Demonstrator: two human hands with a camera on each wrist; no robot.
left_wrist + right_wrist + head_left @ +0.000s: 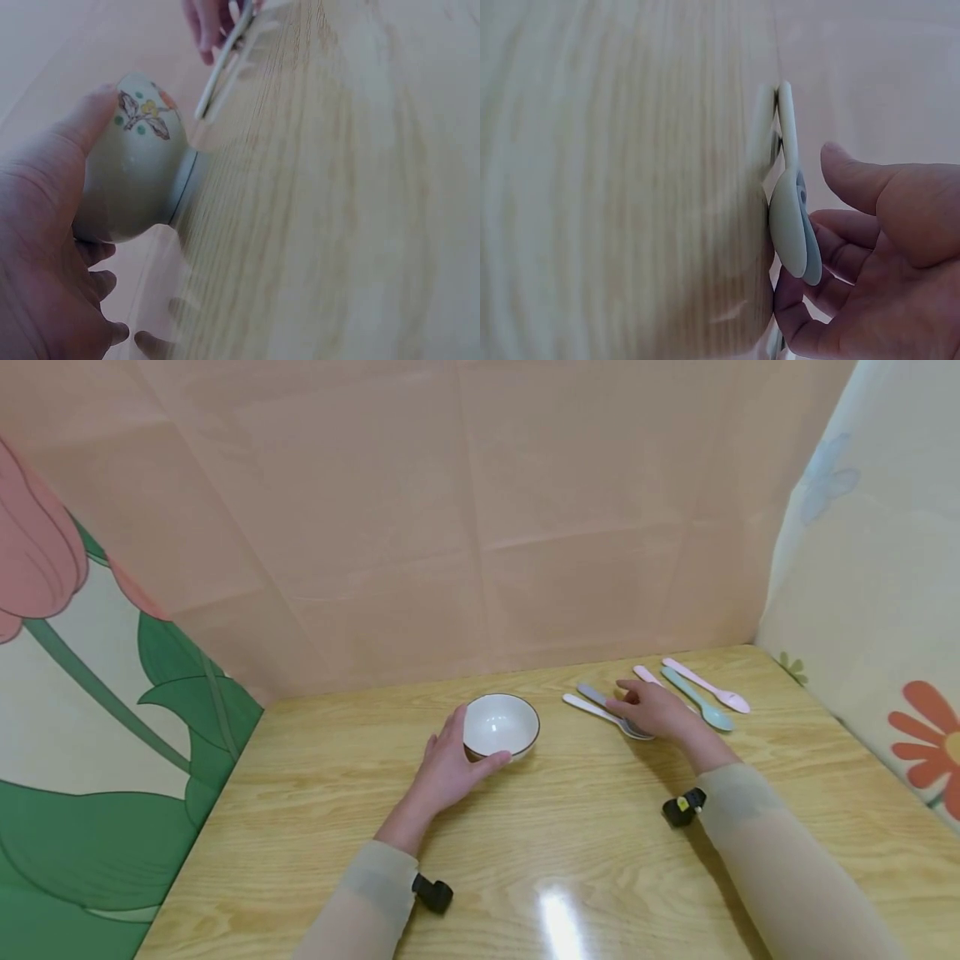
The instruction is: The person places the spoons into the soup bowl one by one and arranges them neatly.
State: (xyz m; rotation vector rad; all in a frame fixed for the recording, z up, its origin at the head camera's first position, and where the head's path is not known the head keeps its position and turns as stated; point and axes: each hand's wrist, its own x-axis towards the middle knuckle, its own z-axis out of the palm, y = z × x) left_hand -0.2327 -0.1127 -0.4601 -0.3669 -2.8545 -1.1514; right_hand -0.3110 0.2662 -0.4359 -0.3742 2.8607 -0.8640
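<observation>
A white bowl with a dark rim stands upright on the table. My left hand holds it from the left, thumb along the near side. The left wrist view shows a painted flower and leaves on the bowl's outside. My right hand is low over a white spoon and a grey spoon, which lie close together. In the right wrist view the thumb stands off the white spoon, and the bent fingers are beside the spoon heads.
To the right of my right hand lie a mint-green spoon, a pink spoon and another pink handle, partly hidden. A peach sheet hangs behind the wooden table. Flower-printed sheets border both sides.
</observation>
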